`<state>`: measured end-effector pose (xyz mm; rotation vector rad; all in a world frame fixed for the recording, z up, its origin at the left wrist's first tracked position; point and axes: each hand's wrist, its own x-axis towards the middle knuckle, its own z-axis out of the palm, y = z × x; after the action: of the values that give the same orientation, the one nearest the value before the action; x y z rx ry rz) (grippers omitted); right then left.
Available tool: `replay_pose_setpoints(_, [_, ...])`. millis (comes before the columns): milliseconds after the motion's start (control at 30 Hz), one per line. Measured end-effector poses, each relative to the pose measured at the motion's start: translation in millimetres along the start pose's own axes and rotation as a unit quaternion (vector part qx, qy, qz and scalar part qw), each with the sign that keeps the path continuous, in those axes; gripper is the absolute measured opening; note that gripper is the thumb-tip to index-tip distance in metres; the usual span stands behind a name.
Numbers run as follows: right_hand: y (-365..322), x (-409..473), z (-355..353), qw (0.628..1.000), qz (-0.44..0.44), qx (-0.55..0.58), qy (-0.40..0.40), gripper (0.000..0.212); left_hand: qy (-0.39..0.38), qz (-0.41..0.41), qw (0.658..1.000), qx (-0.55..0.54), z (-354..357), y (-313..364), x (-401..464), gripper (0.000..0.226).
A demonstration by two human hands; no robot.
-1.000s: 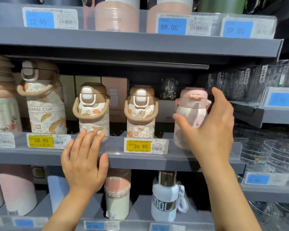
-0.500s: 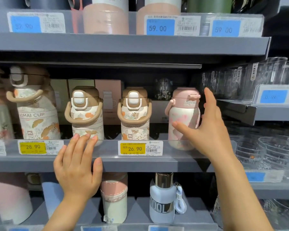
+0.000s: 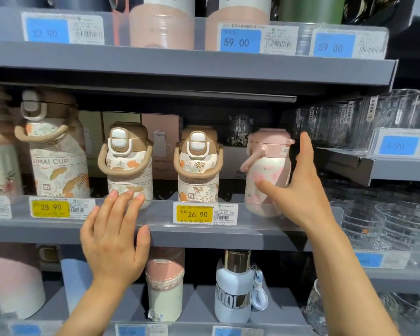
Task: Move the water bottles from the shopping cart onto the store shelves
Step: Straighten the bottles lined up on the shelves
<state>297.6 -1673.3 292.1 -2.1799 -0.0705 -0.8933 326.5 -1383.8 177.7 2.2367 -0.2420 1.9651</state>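
A pink water bottle (image 3: 267, 170) with a pink lid and side handle stands upright at the right end of the middle shelf (image 3: 204, 236). My right hand (image 3: 298, 187) holds it, thumb across its lower front and fingers up its right side. My left hand (image 3: 114, 236) rests flat on the shelf's front edge with straight fingers, just below a brown-lidded leaf-print bottle (image 3: 127, 161). A second brown-lidded bottle (image 3: 198, 163) stands between that one and the pink bottle. The shopping cart is out of view.
A larger leaf-print bottle (image 3: 56, 151) stands at the left of the middle shelf, with boxes behind the row. Pink tumblers fill the top shelf (image 3: 180, 61). A white-blue bottle (image 3: 233, 287) and pink cups stand below. Clear glassware (image 3: 386, 117) crowds the shelves to the right.
The pink bottle has turned in my right hand, so its handle now points left. The bottle stands a little farther in on the shelf. My left hand stays on the shelf edge.
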Motion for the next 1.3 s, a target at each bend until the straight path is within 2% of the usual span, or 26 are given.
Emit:
replay_pose_setpoints(100, [-9.1,0.2,14.1,0.994,0.028,-0.100,0.024,0.126,-0.002,0.000,1.000,0.000,-0.5,0.3,-0.5,0.047])
replay_pose_setpoints(167, [-11.8,2.5,20.7,0.990,0.039,-0.126,0.041,0.126,-0.004,0.001,1.000,0.000,-0.7,-0.2,-0.5,0.048])
replay_pose_setpoints(233, [-10.7,6.1,19.9,0.994,0.039,-0.091,0.037,0.122,-0.006,0.005,1.000,0.002,-0.8,-0.9,-0.4,0.048])
replay_pose_setpoints(433, [1.2,9.3,-0.5,0.996,0.049,0.062,-0.044,0.118,-0.003,0.005,1.000,0.008,0.1,-1.5,0.3,0.047])
replay_pose_setpoints(500, [-0.3,4.9,3.6,0.999,0.023,0.044,-0.011,0.124,0.000,0.002,1.000,0.005,-0.2,-0.5,-0.2,0.047])
replay_pose_setpoints(633, [-6.2,-3.5,21.7,0.992,-0.014,-0.099,0.075,0.132,0.004,0.000,1.000,0.001,-0.4,0.6,-0.6,0.046])
replay_pose_setpoints(700, [-6.9,-3.0,25.4,0.991,-0.010,-0.104,0.088,0.130,0.004,0.002,1.000,0.000,-0.2,0.8,-0.4,0.046])
replay_pose_setpoints(800, [-2.0,1.5,20.0,0.996,-0.019,-0.057,0.073,0.124,0.003,0.005,1.000,0.002,0.0,0.2,-0.1,0.046])
replay_pose_setpoints(867, [2.6,3.8,10.9,0.999,-0.013,0.001,0.034,0.120,0.004,0.004,1.000,0.002,0.1,0.1,-0.2,0.046])
replay_pose_setpoints(967, [7.0,2.7,0.7,0.998,-0.014,0.061,0.000,0.122,0.005,0.000,1.000,0.004,1.0,0.4,0.0,0.046])
replay_pose_setpoints(1133, [2.1,-0.8,7.6,1.000,-0.004,-0.021,0.013,0.128,0.008,-0.001,1.000,0.006,1.4,0.8,-0.7,0.046])
replay_pose_setpoints(1300, [-0.1,4.2,10.3,1.000,-0.008,-0.014,0.013,0.126,0.011,-0.005,1.000,0.001,1.8,1.5,-0.3,0.046])
